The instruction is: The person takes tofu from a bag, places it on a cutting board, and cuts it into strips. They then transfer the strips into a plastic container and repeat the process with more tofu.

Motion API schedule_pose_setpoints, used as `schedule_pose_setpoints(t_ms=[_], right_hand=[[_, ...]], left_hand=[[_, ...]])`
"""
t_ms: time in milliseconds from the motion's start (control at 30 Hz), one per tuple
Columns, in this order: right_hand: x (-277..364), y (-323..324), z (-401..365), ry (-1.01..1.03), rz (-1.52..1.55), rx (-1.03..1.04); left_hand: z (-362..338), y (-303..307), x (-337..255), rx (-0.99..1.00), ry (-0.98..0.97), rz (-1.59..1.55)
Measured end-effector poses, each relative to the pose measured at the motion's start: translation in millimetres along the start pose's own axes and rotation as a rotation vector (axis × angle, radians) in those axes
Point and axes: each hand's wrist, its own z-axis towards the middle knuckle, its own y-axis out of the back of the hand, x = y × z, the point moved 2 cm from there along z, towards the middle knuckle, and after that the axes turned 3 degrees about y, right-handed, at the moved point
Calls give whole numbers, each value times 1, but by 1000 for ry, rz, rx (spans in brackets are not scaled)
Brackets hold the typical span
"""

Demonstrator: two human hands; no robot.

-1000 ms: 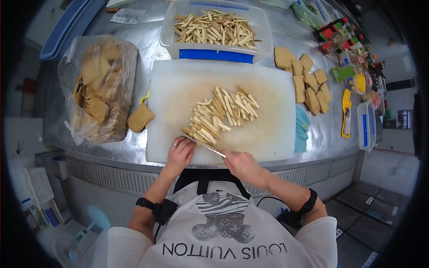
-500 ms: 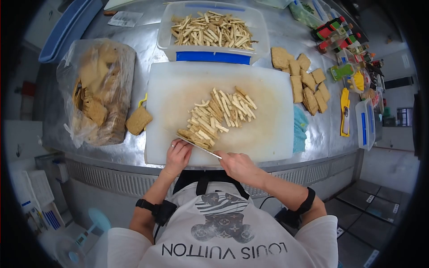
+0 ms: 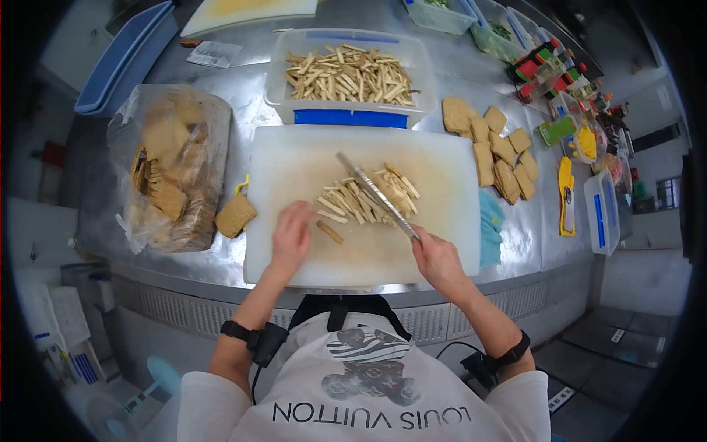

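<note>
My right hand (image 3: 440, 260) grips the handle of a knife (image 3: 377, 194), its blade slanting up and left over a pile of cut dried tofu strips (image 3: 352, 200). The blade hides part of the pile, which lies on a white cutting board (image 3: 287, 158). To the left of the strips is my left hand (image 3: 292, 237), slightly blurred, its fingers stretched out and nothing visible in them. One loose strip (image 3: 329, 232) rests beside its fingertips, apart from the pile.
Behind the board stands a clear tub (image 3: 353, 118) full of strips. Uncut tofu pieces (image 3: 505, 151) lie to the right, near a teal cloth (image 3: 491, 228). At left are a bag of tofu slabs (image 3: 177, 169) and a single piece (image 3: 236, 215). Bottles (image 3: 541, 62) line the right back.
The knife has swung from the board's front edge up over the strips. My hands have moved apart, the left off the blade. The strips nearest me are gone from the front of the pile.
</note>
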Motion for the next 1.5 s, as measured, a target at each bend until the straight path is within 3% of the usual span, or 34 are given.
schedule_pose_setpoints(t_ms=[67,167,267,367,467,567,700,800,900,1000,1100,1167,1233,1333,1433,1500], right_hand=[[6,3,2,-24,85,6],[17,-8,-5,-9,222,119],[25,-30,-9,62,272,250],[26,-47,-6,51,309,332],[21,-47,0,33,269,314],[9,-39,7,-29,270,275],[1,-31,9,-36,221,214],[7,-30,10,-28,182,183],[7,-30,8,-41,176,172],[6,-37,8,-27,161,174],[6,-39,7,-24,169,184],[7,-35,7,-45,175,179],[8,-35,8,-34,171,176],[5,-35,8,-35,149,178],[5,-36,8,-34,155,166],[6,-35,9,-34,164,166]], left_hand=[[9,35,20,-106,88,268],[-6,76,80,-68,226,568],[-8,103,101,141,468,286],[1,99,79,135,506,356],[1,92,83,161,675,-117],[4,70,64,262,724,-658],[2,17,28,331,703,-760],[-8,-15,8,411,633,-453],[-10,-10,-14,147,261,46],[-8,7,-14,70,3,222],[5,57,20,-192,-23,397],[22,114,46,-377,17,535],[30,162,59,-401,343,638],[5,201,124,-259,376,677],[3,219,137,-56,295,669],[4,235,143,-14,586,350]])
